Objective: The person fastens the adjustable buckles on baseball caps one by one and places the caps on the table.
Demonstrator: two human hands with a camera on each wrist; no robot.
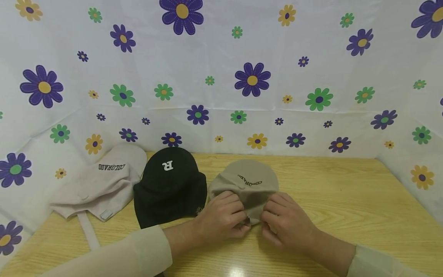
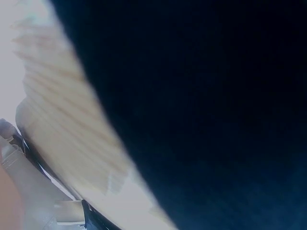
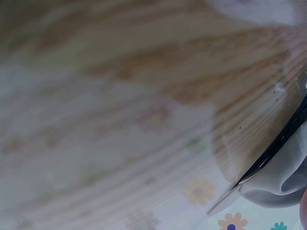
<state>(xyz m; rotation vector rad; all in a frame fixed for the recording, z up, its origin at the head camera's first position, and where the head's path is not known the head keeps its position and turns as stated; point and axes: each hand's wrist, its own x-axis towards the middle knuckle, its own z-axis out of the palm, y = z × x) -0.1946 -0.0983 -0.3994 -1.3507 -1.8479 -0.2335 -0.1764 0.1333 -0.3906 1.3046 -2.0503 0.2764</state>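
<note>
A beige baseball cap (image 1: 254,169) with dark COLORADO lettering sits on the table, its crown toward the far side. My left hand (image 1: 223,215) grips its near edge on the left, fingers curled into the fabric near a small metal piece. On the other side of that edge, my right hand (image 1: 285,219) pinches the cap with bent fingers. Both hands hide part of the cap's near rim. In the right wrist view the cap (image 3: 276,184) shows at the right as pale cloth with a dark band.
Left of the beige cap lies a black cap (image 1: 169,184) with a white R, close to my left wrist. A pale pink cap (image 1: 104,181) with COLORADO lettering lies farther left, its strap (image 1: 88,231) trailing forward. Behind the wooden table (image 1: 339,192) hangs a flowered white cloth (image 1: 221,50).
</note>
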